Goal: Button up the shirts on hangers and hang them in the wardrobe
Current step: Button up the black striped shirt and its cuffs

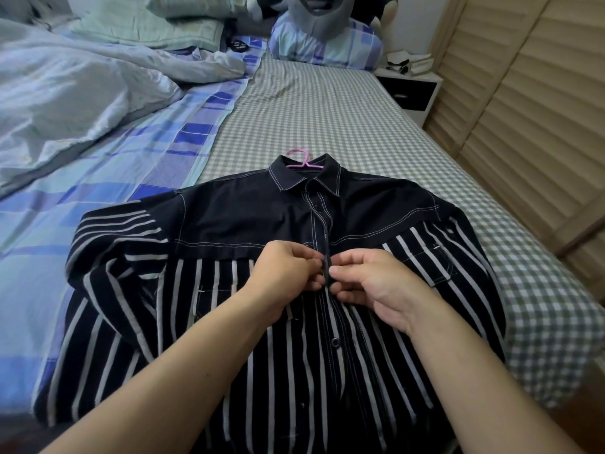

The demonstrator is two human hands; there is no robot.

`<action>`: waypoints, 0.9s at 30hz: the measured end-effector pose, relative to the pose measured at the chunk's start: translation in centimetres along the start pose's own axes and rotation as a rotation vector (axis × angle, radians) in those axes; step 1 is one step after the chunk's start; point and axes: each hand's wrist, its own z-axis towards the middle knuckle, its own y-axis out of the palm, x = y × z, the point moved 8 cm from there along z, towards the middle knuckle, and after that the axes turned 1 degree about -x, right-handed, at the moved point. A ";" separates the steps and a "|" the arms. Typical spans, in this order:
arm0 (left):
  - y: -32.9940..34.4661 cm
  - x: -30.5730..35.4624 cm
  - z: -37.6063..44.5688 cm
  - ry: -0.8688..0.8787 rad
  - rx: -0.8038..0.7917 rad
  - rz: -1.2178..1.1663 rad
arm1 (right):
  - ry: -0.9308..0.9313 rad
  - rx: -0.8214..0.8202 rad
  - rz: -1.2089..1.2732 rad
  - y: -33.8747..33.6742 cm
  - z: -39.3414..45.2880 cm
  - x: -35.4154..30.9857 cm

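Black shirt (248,221) with white-striped body and sleeves lies face up on the bed (343,119), collar at 12 o'clock, hem toward the viewer. Pink hanger (302,160) sits inside the collar, its hook poking out onto the checked sheet.

Both hands meet at the front placket (319,221), mid-chest, just below the plain black yoke. Left hand (284,273): fingers curled, fingertips pinching the placket edge from the 9 o'clock side. Right hand (373,283): thumb and forefinger pinched on the opposite edge from 3 o'clock, remaining fingers curled under. The fingertips of the two hands nearly touch. The button between them is hidden. Collar and upper placket lie closed; one dark button (335,342) shows loose on the placket below the hands, toward 6 o'clock.

Outward: blue plaid sheet (137,152) at 9 o'clock, rumpled pale duvet (75,93) at 10, pillows (157,27) at 11, plush toy (324,14) at 12, white nightstand (411,86) at 1, slatted wooden doors (530,109) at 2 to 3.
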 end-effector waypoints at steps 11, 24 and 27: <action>-0.4 0.0 0.0 0.016 0.102 -0.022 | -0.152 0.030 -0.144 -0.1 -1.2 -0.8; -0.6 0.1 -0.4 0.163 0.116 0.065 | -0.716 0.247 -0.923 0.5 -1.5 -4.4; -0.5 0.3 -0.6 0.211 0.108 0.133 | -0.735 0.265 -0.943 0.3 -1.6 -4.5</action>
